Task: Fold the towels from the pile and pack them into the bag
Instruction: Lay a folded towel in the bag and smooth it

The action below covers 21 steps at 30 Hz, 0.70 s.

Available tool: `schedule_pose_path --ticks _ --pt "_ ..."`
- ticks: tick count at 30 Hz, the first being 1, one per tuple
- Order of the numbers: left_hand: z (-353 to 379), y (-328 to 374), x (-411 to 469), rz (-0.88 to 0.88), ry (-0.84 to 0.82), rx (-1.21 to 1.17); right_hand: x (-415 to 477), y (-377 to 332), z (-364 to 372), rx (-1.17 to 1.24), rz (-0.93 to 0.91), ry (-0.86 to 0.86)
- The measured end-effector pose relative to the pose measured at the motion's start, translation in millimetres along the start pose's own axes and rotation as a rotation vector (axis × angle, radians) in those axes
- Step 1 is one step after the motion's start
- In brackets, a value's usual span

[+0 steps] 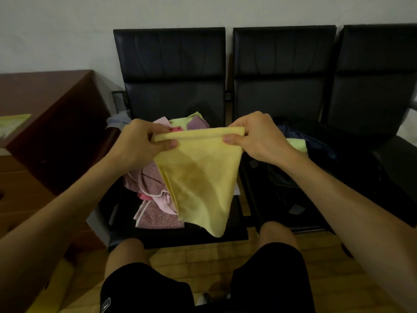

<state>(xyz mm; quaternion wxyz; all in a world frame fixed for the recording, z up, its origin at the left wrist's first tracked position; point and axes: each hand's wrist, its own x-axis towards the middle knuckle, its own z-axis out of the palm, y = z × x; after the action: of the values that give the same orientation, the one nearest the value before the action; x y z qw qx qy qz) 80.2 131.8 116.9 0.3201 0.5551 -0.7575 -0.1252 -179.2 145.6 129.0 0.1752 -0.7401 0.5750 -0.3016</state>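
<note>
yellow towel [198,177]: matt cloth, fine short nap, darker blotch mid-panel
pile [153,186]: pink and mauve cloth, coarser speckled weave, piped edges
seats [169,64]: black leather-look padding, smooth, faint sheen, creased
bag [282,177]: dark matt fabric
cabinet [45,132]: red-brown wood finish, smooth, satin
floor [203,251]: yellowish wood-look planks
wall [67,30]: plain matt white
shorts [146,290]: black matt cloth

I am reading no text anywhere. I am seeing a small outlined patch [106,305] on the black shorts [144,288], far below the left hand [144,144], its marking too small to read; the greenish sheet [12,125] far left of that hand is showing only a blur.
</note>
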Motion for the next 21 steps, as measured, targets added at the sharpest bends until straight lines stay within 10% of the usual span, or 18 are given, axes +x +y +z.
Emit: schedule_pose_path --ticks 21 --pt "14 3 -14 0.08 0.077 0.027 -13 47 4 -0.1 -0.015 -0.275"
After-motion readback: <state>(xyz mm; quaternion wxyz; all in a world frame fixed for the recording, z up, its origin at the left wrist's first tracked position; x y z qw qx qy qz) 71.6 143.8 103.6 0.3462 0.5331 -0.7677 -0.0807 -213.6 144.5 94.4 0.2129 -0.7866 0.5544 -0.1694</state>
